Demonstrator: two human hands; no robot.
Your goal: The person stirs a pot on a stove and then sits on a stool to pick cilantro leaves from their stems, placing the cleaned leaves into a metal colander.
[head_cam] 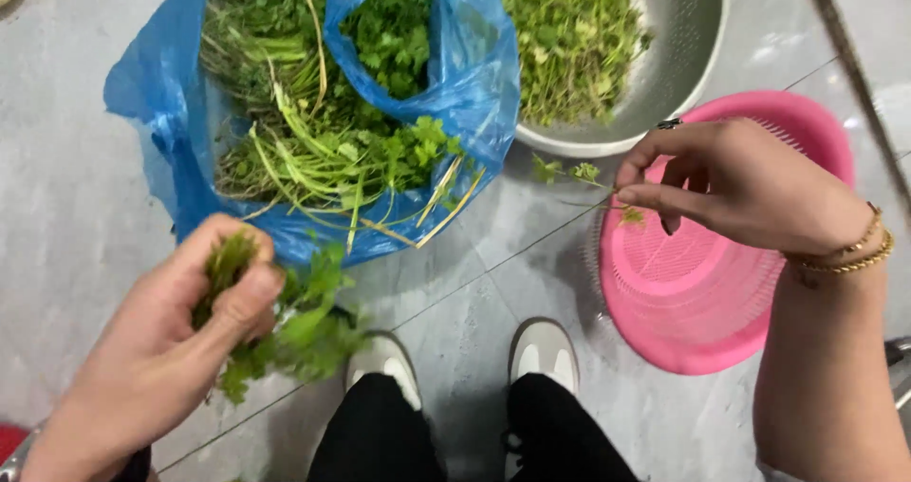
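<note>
Head view: left hand [180, 335] closed around a bunch of leafy green herb sprigs [285, 325], held over the grey tiled floor [66, 207] just below the open blue plastic bag of uncleaned greens [313, 131]. Right hand [731, 183] pinches one thin sprig [581, 174] between thumb and fingertips, over the round pink plastic strainer basket [702, 283], near the metal colander of picked leaves [607, 46]. Step looks like sorting sprigs one at a time; next calls for a light pinch, a steady bunch.

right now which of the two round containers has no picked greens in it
The pink plastic basket under the right hand shows none; the metal colander beside the blue bag holds a heap of green leaves.
</note>
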